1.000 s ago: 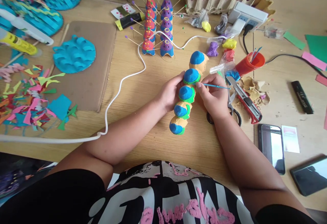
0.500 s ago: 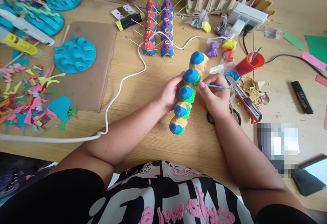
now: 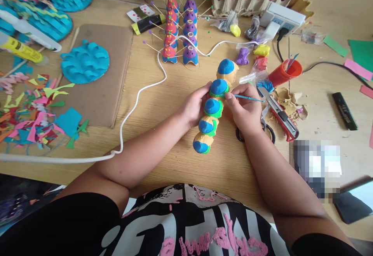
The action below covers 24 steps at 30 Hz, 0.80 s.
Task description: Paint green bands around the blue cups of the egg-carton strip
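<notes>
My left hand (image 3: 196, 106) grips an egg carton strip (image 3: 207, 125) from its left side, above the table. Blue clay covers the tops of its several bumps, and green clay rims most of them; the farthest bump (image 3: 226, 69) shows only blue over tan. Pinched in my right hand (image 3: 246, 104) is a thin blue stick (image 3: 249, 98), its near end at the green edge of the second bump from the far end. My right fingertips hide that end.
A red utility knife (image 3: 281, 116) and scissors (image 3: 269, 131) lie by my right hand. Beyond stand an orange cup (image 3: 285, 73), clay lumps (image 3: 241, 56) and finished carton caterpillars (image 3: 190, 38). A white cable (image 3: 140, 92) crosses the table; cardboard (image 3: 99, 112) lies left.
The carton strip's far end has shifted very slightly to the right. My right fingers and the blue stick have moved a little at the second bump's green edge.
</notes>
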Each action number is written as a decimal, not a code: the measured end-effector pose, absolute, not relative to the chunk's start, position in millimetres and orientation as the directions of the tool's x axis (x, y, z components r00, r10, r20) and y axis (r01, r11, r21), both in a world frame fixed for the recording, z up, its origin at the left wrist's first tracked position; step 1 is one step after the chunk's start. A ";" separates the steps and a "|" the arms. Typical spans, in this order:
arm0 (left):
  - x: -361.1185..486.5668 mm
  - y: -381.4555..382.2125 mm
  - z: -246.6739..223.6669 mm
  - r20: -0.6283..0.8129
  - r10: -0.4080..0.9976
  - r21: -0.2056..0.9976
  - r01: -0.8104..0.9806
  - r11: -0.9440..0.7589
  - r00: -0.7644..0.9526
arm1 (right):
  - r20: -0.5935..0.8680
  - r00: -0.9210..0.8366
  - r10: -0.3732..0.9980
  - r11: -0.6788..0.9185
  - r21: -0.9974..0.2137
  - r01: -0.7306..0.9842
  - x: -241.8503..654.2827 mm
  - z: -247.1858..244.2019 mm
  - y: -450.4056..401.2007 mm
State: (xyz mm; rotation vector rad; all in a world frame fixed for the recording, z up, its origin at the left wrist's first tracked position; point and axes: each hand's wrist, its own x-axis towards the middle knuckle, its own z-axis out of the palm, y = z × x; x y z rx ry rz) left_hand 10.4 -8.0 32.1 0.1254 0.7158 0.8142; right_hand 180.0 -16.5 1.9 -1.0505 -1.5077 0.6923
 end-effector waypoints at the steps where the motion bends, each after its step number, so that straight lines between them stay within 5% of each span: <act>1: 10.5 -7.8 32.9 -0.546 0.696 0.358 -0.622 0.697 0.466 | 0.455 0.016 0.890 0.438 -0.865 0.245 179.9 1.9 -16.7; 18: 10.0 -6.2 34.1 -0.584 0.655 0.296 -0.625 0.722 0.480 | 0.437 0.043 0.898 0.408 -0.867 0.288 175.0 5.4 -18.8; 24: 9.1 -6.7 31.8 -0.563 0.660 0.301 -0.620 0.725 0.498 | 0.388 0.019 0.922 0.381 -0.913 0.145 178.5 4.5 -18.1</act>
